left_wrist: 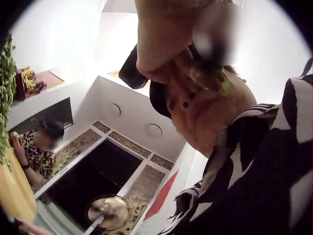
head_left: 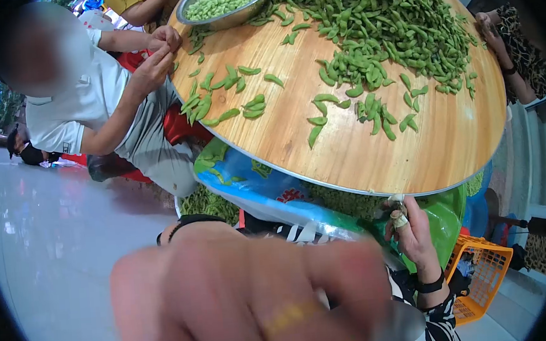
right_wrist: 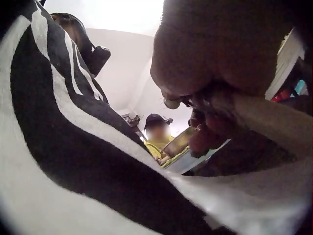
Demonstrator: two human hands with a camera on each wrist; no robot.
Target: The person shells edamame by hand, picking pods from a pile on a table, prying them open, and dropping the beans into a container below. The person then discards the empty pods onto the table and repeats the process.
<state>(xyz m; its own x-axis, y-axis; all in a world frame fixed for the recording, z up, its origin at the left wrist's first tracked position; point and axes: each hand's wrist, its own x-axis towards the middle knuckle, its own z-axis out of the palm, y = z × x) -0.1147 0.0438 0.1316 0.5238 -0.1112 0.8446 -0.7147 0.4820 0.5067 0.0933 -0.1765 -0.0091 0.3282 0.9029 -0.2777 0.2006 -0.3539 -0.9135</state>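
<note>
My left hand (head_left: 250, 292) is raised close to the head camera, large and blurred, its fingers bent and a yellow ring on one. In the left wrist view this hand (left_wrist: 168, 34) is in front of a face, with a small greenish piece (left_wrist: 225, 83) by the fingertips; I cannot tell whether it is held. My right hand (head_left: 413, 227) is low at the near rim of the round wooden table (head_left: 361, 164), fingers loosely curled. Pale wrapping (head_left: 400, 220) covers a digit. Dark, curled fingers (right_wrist: 205, 139) show in the right wrist view. Green soybean pods (head_left: 377, 116) lie nearest on the table.
A large pod heap (head_left: 396, 29) covers the far tabletop beside a metal bowl (head_left: 227, 15) of shelled beans. One person (head_left: 72, 108) sits at left, another (head_left: 517, 45) at right. Below the table are a blue plastic bag (head_left: 267, 183), green plastic (head_left: 451, 221) and an orange crate (head_left: 483, 276).
</note>
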